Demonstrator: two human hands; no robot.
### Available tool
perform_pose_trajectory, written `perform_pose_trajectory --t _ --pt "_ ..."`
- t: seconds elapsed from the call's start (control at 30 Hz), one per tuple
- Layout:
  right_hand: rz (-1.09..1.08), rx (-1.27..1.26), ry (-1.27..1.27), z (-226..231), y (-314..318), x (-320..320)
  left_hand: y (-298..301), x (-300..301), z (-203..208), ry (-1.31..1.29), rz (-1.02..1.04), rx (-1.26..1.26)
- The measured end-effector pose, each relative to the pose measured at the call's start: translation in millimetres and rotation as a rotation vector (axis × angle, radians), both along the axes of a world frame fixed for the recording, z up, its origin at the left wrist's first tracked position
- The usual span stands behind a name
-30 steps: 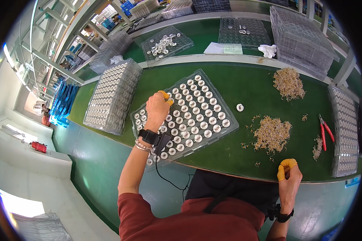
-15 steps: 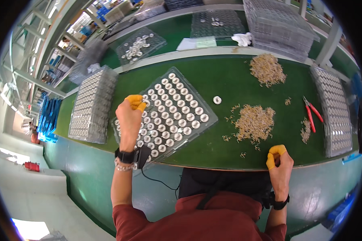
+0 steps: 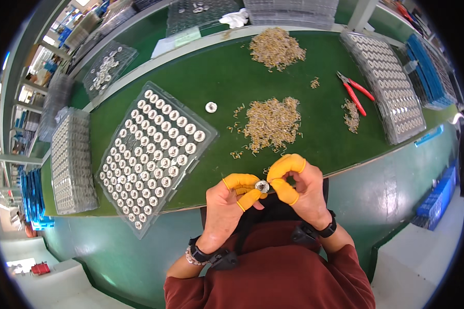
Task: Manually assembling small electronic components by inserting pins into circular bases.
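Observation:
In front of my body, my left hand (image 3: 227, 203) pinches a small round silver-white ring part (image 3: 262, 186) between thumb and fingers in yellow finger cots. My right hand (image 3: 301, 188) meets it from the other side, its thumb and forefinger pressed together at the ring's edge. Whatever sits in that pinch is too small to make out. On the left lies a clear plastic tray (image 3: 191, 172) filled with rows of similar rings (image 3: 166, 181). A single loose ring (image 3: 211, 107) rests on the green table, beyond my hands.
Two heaps of small bent metal pins (image 3: 272, 123) (image 3: 277, 49) lie on the table. Red-handled cutters (image 3: 357, 98) sit at right beside a smaller pin pile (image 3: 351, 116). Stacked ring trays (image 3: 75, 162) stand at the left, and another loaded tray (image 3: 384, 85) at the right.
My left hand has left the tray with a ring and come in front of my body. My right hand has moved left to meet it. The view has swung to the right.

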State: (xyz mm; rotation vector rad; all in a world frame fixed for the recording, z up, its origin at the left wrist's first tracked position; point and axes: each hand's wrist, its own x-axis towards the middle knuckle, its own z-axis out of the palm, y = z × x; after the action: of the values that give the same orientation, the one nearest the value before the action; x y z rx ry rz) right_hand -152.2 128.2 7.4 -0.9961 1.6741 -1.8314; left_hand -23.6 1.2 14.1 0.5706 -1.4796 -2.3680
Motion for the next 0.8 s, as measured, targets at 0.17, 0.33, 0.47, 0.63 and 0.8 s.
perform_pose_trajectory --t 0.17,0.33,0.47,0.63,0.8 --pt "-0.053 0.023 0.087 -4.4 2.0 0.9 5.4 -3.8 -3.3 0.008 -0.008 0.024" --pt "-0.102 0.033 0.088 -11.7 -0.6 5.8 6.7 -2.4 -4.9 0.019 0.010 0.052" --pt "-0.112 0.018 0.072 -16.2 -1.2 8.6 6.8 -1.8 -7.0 0.013 0.026 0.066" --pt "-0.134 0.003 0.088 -19.0 -2.9 10.8 5.5 -0.8 -6.7 0.006 0.040 0.070" --pt "-0.148 -0.002 0.176 -14.1 -3.9 11.9 5.0 -0.1 -4.5 0.008 0.037 0.075"
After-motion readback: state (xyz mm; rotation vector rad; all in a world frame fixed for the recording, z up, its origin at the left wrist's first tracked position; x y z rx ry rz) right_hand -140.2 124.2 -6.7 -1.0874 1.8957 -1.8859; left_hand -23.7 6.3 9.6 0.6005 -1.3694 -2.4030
